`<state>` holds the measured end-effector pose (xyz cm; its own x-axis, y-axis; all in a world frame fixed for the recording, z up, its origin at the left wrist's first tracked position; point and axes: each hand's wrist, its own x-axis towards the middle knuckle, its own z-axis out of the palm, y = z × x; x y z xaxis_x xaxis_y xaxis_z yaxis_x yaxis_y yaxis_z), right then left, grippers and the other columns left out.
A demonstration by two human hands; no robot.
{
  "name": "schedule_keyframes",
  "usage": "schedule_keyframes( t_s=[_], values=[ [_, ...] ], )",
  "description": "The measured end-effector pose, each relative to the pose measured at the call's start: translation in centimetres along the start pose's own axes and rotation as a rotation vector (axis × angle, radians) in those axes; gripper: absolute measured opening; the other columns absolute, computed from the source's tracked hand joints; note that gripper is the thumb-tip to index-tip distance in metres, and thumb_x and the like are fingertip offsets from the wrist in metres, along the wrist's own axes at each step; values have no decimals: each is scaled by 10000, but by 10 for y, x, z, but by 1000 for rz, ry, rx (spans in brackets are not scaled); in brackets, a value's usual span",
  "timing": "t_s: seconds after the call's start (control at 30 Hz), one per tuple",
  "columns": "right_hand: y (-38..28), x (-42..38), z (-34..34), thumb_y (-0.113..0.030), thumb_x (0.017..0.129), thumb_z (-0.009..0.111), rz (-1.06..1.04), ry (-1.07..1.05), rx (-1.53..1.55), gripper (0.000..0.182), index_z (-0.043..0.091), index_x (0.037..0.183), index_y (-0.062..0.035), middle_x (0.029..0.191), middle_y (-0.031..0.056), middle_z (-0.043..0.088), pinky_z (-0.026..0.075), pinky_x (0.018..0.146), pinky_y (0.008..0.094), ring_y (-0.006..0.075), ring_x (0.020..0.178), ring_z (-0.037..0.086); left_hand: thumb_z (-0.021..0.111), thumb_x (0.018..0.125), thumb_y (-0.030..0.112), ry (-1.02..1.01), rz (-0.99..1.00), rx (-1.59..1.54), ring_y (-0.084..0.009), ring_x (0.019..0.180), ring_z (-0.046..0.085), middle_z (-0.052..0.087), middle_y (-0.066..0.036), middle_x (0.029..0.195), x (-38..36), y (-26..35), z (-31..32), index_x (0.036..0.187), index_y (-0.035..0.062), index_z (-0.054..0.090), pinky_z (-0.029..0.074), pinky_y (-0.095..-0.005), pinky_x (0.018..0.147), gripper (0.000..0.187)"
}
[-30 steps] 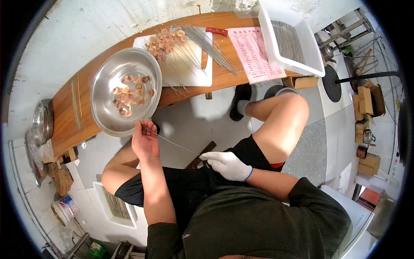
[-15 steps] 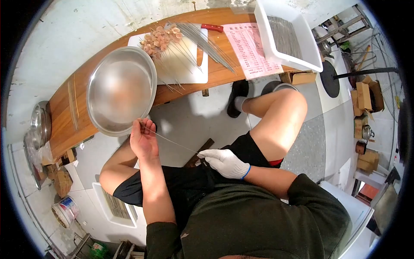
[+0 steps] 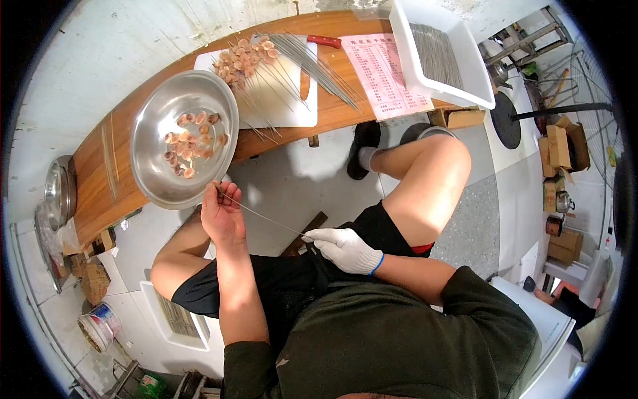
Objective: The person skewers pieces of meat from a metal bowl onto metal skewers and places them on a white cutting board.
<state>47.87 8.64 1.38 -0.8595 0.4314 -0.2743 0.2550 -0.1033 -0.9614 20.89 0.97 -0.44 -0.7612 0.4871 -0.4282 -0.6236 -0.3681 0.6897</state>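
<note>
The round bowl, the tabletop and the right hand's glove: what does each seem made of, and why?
Round bowl: probably stainless steel, smooth, from its silvery sheen. Tabletop: smooth wood or laminate, from its brown, faintly streaked surface. Glove: apparently knitted, from its matte, textured white surface; fibre unclear.

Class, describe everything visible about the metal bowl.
The round bowl looks like shiny silvery metal, with a smooth wall and narrow rim. It sits upright at the front edge of the wooden table, overlapping the white board in view. Small brownish pieces lie inside. The left hand is by its rim; contact unclear.
</note>
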Motion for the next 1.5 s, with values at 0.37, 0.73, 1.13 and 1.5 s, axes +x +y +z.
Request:
schedule_keyframes(
  t_s=[0.37, 0.73, 1.13, 1.5],
  values=[
    [-1, 1, -2, -74, 968, 532, -2, 8, -56, 284, 611, 1227, 12, 1142, 126, 693, 515, 868, 287, 169, 982, 660, 529, 1013, 263, -10, -29, 25, -155, 818, 646, 666, -44, 899, -4, -7, 5, 996, 65, 622, 547, -296, 769, 219],
    [1, 1, -2, -87, 960, 553, 30, 40, -20, 271, 627, 1198, 20, 1109, 132, 701, 516, 866, 286, 170, 930, 660, 554, 993, 224, 62, -37, 41, -179, 778, 659, 674, -76, 889, -13, -17, 15, 998, 42, 621, 565, -313, 733, 193],
    [-3, 1, 0, -99, 967, 555, 94, 48, 41, 289, 611, 1216, 35, 1106, 140, 698, 512, 867, 281, 150, 953, 649, 557, 998, 227, 40, -51, 115, -191, 760, 672, 687, -87, 885, -25, -34, 21, 1003, 38, 624, 574, -327, 722, 200],
    [-10, 10, 0, -138, 974, 538, 79, 95, 5, 300, 620, 1219, 14, 798, 47, 635, 493, 692, 271, 93, 700, 543, 548, 1005, 221, -38, -90, 179, -204, 811, 680, 690, -95, 938, -32, -53, 22, 1078, 27, 624, 568, -326, 747, 221]
  ],
)
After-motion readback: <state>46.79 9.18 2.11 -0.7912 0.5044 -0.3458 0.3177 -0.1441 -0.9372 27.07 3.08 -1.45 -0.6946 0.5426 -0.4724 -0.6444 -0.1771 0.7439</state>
